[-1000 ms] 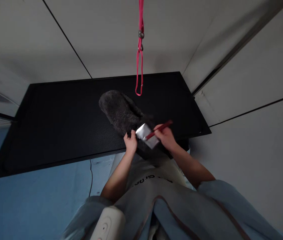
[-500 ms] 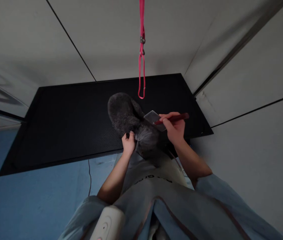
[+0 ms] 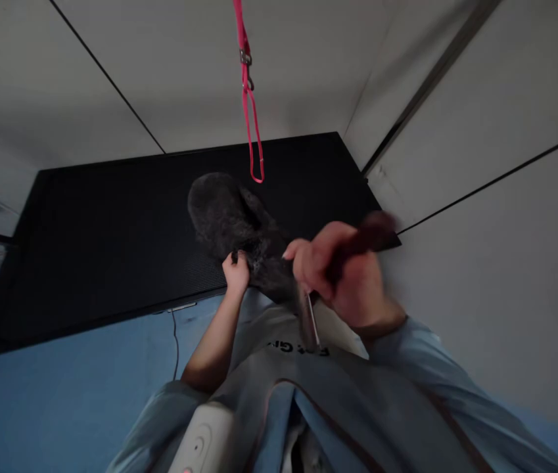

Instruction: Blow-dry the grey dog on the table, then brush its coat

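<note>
A dark grey furry animal (image 3: pixel 219 209), seen from above, is on a black grooming table (image 3: pixel 106 236), close to its front edge. My left hand (image 3: pixel 236 272) is closed on the animal at its near side; whether it grips fur or a limb I cannot tell. My right hand (image 3: pixel 350 286) is raised toward the camera, off the animal's right side, and blurred. Its fingers are wrapped round a slicker brush (image 3: pixel 311 318) with a dark red handle. The brush's flat head points down and shows nearly edge-on above my apron.
A pink grooming loop (image 3: pixel 253 131) with metal clips hangs over the table's far side. Pale wall panels (image 3: pixel 288 66) close in behind and on the right. Blue floor (image 3: pixel 76 394) and a thin cable (image 3: pixel 176 341) lie in front. A white device (image 3: pixel 204 440) hangs at my chest.
My right hand has lifted the brush from beside the animal up toward the camera and turned its head downward. My left hand keeps its grip. The whole view has shifted slightly.
</note>
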A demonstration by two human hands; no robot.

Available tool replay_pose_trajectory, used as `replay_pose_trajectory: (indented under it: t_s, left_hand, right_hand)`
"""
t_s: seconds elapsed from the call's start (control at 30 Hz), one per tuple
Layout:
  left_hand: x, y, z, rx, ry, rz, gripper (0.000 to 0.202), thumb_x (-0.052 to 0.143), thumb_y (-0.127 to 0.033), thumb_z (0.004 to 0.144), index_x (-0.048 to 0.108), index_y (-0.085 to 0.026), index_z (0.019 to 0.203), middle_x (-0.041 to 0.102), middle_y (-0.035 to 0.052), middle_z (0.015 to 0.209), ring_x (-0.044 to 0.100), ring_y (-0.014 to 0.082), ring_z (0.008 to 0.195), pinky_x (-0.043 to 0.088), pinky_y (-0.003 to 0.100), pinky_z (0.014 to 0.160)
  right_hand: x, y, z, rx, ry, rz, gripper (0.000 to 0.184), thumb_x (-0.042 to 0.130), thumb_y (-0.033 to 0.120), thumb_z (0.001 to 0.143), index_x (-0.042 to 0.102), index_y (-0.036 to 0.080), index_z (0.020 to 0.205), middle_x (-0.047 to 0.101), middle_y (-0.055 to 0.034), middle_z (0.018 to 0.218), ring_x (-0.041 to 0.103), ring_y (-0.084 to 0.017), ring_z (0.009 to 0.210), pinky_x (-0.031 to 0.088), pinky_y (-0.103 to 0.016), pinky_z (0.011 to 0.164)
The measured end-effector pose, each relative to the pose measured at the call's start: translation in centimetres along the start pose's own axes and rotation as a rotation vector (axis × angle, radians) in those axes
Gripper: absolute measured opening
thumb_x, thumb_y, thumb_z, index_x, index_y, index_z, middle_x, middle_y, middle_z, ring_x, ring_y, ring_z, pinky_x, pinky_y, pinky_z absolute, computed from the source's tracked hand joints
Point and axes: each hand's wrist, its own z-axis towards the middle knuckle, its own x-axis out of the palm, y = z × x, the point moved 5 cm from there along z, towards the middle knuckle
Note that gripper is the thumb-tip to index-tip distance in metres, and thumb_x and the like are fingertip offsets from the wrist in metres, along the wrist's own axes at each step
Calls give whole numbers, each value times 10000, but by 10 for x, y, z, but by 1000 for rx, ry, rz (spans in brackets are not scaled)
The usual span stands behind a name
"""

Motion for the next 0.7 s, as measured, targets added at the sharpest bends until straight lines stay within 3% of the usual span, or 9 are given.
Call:
replay_pose_trajectory:
  t_s: [0.13,0.23,0.27,0.37,0.47,0.53,0.57,0.6,0.7]
  left_hand:
    - [1,-8,2,57,53,28,286,572,-335,760,498,-170,539,454,-25,518,399,108,529,355,221,544]
    - [3,-10,-1,34,106,-1,288,584,-325,754,483,-174,531,443,-27,514,400,112,533,360,225,551]
    - [3,-9,-3,28,117,-6,300,587,-328,752,469,-177,520,430,-29,507,392,110,528,355,226,545]
    - [0,-4,-8,26,124,-6,320,591,-344,745,450,-180,510,403,-35,498,367,103,514,325,223,521]
    - [-7,3,-8,22,72,-13,312,585,-371,743,468,-175,530,423,-34,514,375,101,524,318,222,522]
    - [-10,8,-6,17,56,-19,313,570,-386,751,471,-173,543,437,-32,525,381,101,529,321,224,527]
    - [-9,9,-5,16,60,-19,314,563,-389,755,470,-173,548,440,-32,528,380,100,528,320,225,526]
    - [-8,11,-4,15,68,-14,316,559,-390,758,465,-173,547,434,-34,526,375,98,525,315,225,522]
    - [-2,15,-4,13,85,5,327,538,-387,772,443,-177,541,409,-40,522,359,94,522,302,224,515]
  right_hand:
    - [4,-103,-41,374,261,-63,305,425,493,851,485,226,718,455,49,518,407,-101,460,393,-249,509]
    - [7,-161,-70,468,488,-324,189,542,359,800,516,207,691,531,27,617,469,-111,562,385,-241,546]
    - [5,-170,-67,460,485,-363,163,542,336,799,523,205,706,543,23,638,482,-114,579,389,-240,556]
    - [-21,-168,-14,303,201,-372,108,527,307,799,521,202,779,573,10,720,532,-126,655,430,-248,627]
    - [-75,-140,46,84,-291,-424,130,527,328,781,503,201,793,553,4,717,542,-146,690,451,-284,689]
    - [-107,-117,59,-99,-621,-498,155,552,339,764,499,204,820,552,-4,769,540,-157,746,450,-306,744]
    - [-114,-110,59,-159,-684,-514,161,555,346,767,503,206,825,557,-9,793,543,-162,774,449,-313,765]
    - [-115,-108,57,-180,-669,-511,160,554,354,772,506,209,821,560,-9,796,546,-163,777,450,-314,765]
    - [-82,-132,48,12,-283,-417,173,583,369,758,520,209,777,555,8,703,538,-148,655,453,-293,653]
